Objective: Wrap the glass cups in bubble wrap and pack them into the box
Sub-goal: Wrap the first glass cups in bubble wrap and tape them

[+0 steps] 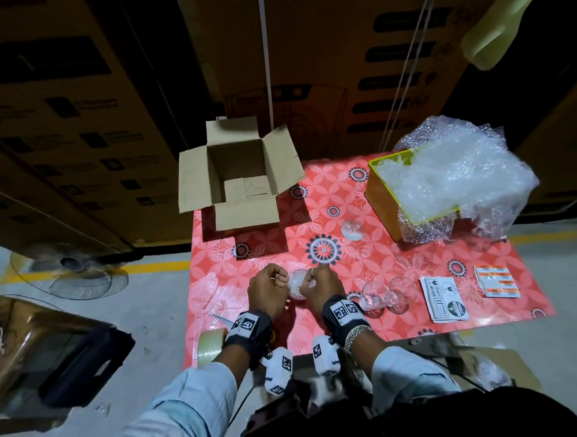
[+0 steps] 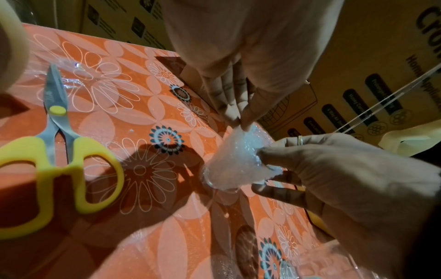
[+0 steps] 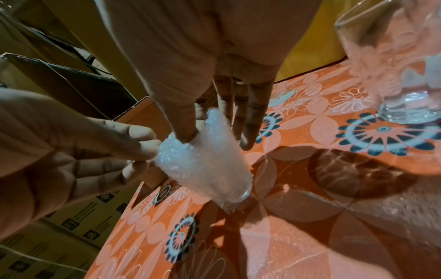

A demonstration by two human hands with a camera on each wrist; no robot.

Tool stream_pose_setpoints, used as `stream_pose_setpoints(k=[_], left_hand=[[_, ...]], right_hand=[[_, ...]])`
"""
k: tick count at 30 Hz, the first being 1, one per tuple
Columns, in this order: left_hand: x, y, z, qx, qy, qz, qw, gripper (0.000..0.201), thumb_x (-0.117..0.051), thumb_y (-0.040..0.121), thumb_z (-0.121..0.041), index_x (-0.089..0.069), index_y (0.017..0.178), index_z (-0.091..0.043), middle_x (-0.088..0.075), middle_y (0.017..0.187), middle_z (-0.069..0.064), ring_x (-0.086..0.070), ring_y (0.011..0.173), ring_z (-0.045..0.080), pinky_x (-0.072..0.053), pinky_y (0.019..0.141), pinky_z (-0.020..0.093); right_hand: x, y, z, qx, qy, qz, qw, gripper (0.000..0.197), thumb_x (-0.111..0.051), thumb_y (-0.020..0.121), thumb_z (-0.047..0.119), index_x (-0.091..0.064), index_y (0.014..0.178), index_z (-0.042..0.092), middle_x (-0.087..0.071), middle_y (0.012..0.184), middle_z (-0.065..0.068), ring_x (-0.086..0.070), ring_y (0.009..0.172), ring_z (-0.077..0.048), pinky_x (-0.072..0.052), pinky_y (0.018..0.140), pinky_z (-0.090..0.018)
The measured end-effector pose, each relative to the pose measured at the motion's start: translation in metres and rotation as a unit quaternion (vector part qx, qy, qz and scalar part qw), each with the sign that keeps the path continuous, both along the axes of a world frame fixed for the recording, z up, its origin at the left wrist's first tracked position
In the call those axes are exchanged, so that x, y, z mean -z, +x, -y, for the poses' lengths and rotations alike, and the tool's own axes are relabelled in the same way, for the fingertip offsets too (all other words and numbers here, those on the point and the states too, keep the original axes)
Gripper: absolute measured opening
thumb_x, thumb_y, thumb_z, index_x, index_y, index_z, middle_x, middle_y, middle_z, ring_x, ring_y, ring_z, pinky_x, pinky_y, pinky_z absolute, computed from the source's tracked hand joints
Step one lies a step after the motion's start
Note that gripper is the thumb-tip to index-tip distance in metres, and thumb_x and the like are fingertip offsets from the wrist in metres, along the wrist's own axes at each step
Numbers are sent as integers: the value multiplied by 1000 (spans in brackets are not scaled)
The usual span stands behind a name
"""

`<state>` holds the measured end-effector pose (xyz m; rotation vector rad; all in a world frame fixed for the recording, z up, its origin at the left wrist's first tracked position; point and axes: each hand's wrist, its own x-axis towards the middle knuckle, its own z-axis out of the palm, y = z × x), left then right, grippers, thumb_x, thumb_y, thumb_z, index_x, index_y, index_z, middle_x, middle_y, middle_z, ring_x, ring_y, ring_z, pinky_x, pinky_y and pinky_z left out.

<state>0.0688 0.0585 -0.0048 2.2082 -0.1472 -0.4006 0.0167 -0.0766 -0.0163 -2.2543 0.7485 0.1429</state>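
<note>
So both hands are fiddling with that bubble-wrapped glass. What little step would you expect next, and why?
Probably tucking the loose wrap into the mouth of the wrapped cup. The left hand and right hand both pinch the bunched wrap at its top, and no tape is on it yet. The tape roll and scissors lie unused by the left hand, and the box stands open.

Under my hands (image 1: 294, 290) I see a tablecloth (image 1: 399, 246) of coral red, printed with pale petal rings and dark blue-and-white flower wheels; the wrap (image 2: 235, 158) pinched between my fingers is cloudy white; left of my left hand lie scissors (image 2: 57, 166) with yellow handles and grey blades; beyond my hands the box (image 1: 236, 177) is plain brown card; beyond my right hand a tub (image 1: 385, 206) is yellow-green, heaped with clear white bubble wrap (image 1: 462, 172); right of it, labels (image 1: 445, 298) are white with black print.
</note>
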Motion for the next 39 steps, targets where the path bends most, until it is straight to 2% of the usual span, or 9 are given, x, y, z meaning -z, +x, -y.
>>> stream_pose_setpoints(k=[5,8,15,18,23,28,31,35,39], left_hand=[[3,-2,-2,3,-32,-2,999,32,-73,78,12,-65,90,-17,-69,84,0,-61,71,13,-50,59,13],[5,-2,-1,13,-34,15,999,36,-77,78,9,-64,95,-19,-68,88,1,-60,71,12,-50,61,14],[11,3,1,100,44,61,992,11,-76,91,-8,-79,101,-13,-59,96,-9,-65,93,15,-51,81,18],[10,1,3,159,72,83,981,14,-68,97,-13,-80,103,-10,-54,103,0,-55,89,17,-44,79,23],[7,5,6,187,90,85,974,17,-63,99,-13,-79,101,-7,-47,108,1,-54,87,16,-38,73,19],[7,5,-1,167,71,93,979,18,-67,96,-10,-74,112,-10,-54,118,0,-56,95,12,-45,82,16],[13,1,-6,154,50,111,981,16,-69,93,-6,-76,106,-11,-59,111,-3,-62,93,15,-57,86,25],[14,-2,-7,181,72,115,974,19,-65,97,-4,-78,109,-7,-57,117,-2,-60,94,15,-56,93,30],[9,-1,-4,227,107,120,961,19,-61,97,-6,-79,103,-8,-49,132,-3,-65,95,21,-58,88,35]], right_hand=[[-6,0,-1,-1,3,16,1000,23,-71,82,6,-55,84,22,-60,102,3,-63,87,-24,-56,74,-39],[-3,-7,1,-16,-7,41,999,32,-74,82,7,-50,94,24,-56,109,3,-59,91,-26,-53,77,-39],[0,0,4,-7,3,15,1000,18,-78,87,16,-70,102,17,-62,118,2,-65,104,-21,-58,86,-36],[4,0,4,16,37,8,999,16,-80,86,20,-69,98,19,-69,106,2,-70,96,-20,-63,75,-39],[-1,-3,8,5,30,17,999,12,-73,91,18,-70,103,16,-69,111,0,-67,101,-18,-59,86,-37],[-4,-12,12,11,33,83,996,15,-63,93,4,-71,92,17,-60,113,4,-64,101,-17,-60,86,-36],[0,-19,12,-10,26,111,993,23,-58,92,1,-73,88,18,-58,117,8,-63,106,-14,-58,91,-38],[-6,-21,10,-89,-27,29,995,26,-56,97,2,-79,106,11,-49,146,0,-48,132,-22,-45,109,-36],[-11,-20,11,-103,-46,-12,994,30,-53,99,10,-78,113,18,-45,152,1,-42,136,-25,-44,108,-40]])
